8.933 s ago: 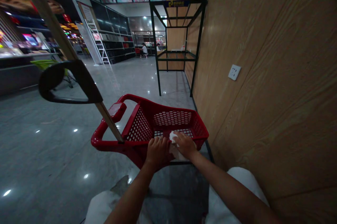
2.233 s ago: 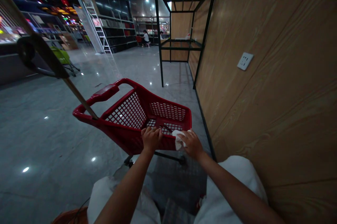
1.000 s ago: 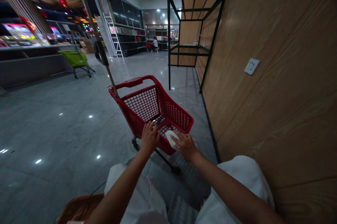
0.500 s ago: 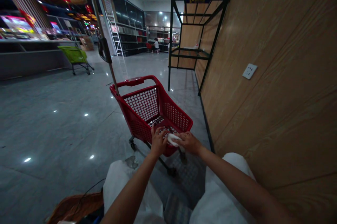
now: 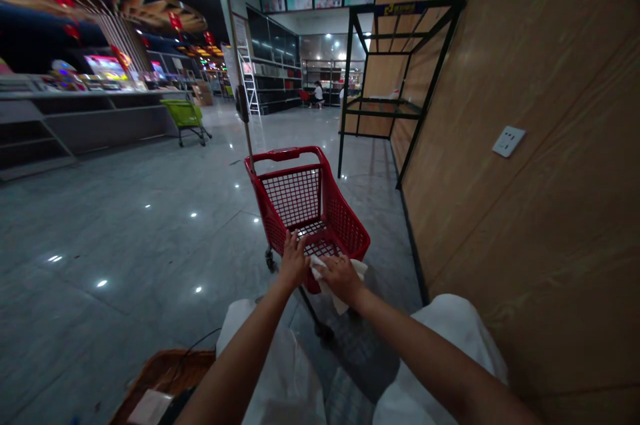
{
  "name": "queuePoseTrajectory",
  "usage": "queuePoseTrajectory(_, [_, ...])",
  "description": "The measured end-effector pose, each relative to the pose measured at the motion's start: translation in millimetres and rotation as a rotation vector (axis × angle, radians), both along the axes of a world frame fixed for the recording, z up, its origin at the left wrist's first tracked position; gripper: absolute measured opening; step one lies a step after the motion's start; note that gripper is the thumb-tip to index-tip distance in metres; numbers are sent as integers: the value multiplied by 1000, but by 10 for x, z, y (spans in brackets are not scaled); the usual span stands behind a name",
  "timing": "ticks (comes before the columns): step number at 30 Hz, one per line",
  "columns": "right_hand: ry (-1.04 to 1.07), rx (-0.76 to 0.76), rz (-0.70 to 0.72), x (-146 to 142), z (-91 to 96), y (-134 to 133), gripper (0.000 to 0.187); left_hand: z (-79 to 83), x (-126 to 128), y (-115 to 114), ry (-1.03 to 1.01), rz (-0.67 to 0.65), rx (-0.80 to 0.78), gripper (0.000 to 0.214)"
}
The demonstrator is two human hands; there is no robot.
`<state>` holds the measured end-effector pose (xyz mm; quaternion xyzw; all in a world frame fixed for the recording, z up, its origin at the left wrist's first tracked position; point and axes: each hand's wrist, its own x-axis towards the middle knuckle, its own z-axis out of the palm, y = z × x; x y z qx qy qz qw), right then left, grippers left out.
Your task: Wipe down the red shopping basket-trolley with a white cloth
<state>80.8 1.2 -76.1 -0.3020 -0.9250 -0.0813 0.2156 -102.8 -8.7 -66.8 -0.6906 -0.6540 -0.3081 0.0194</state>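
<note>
A red plastic shopping cart [image 5: 295, 195] with mesh walls stands in front of my knees. My left hand [image 5: 294, 260] rests at its near left rim with the fingers stretched out and spread, holding nothing. At the near end of the cart, my right hand [image 5: 341, 276] presses a white cloth [image 5: 359, 269] against the rim, fingers bent over it. Part of the cloth hangs down below that hand and part pokes out on its right. The palms and the rim beneath them are hidden.
A metal pole [image 5: 235, 45] rises from the cart's far left corner. To the right run a wood-panel wall [image 5: 500, 232] with a socket plate [image 5: 509, 142] and a dark metal frame [image 5: 345, 92]. A green cart [image 5: 185, 115] stands farther left. A brown basket [image 5: 165, 378] sits beside my left leg.
The view has turned left, so the scene sits farther right. My right hand has shifted left along the rim, closer to my left hand, and the cloth now spreads out and hangs down.
</note>
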Motion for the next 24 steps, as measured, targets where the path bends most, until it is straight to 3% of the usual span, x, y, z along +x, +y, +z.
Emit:
queuePoseTrajectory(3, [-74,-44,-23,344,75,285,25,-141,32,13,-134,102,7,66])
queuePoseTrajectory(6, [-121,-104,-70,674,162,509,21,-196,119,54,-197,30,-31,70])
queuePoseTrajectory(9, [-137,-134,-72,807,202,552,17,-197,212,86,-241,5,-55,71])
queuePoseTrajectory(13, [-107,-123,-75,754,189,421,17,-212,179,46,-248,-13,-34,73])
queuePoseTrajectory(24, [-128,-113,-190,285,226,-173,16,-154,-507,-240,-129,-150,-101,79])
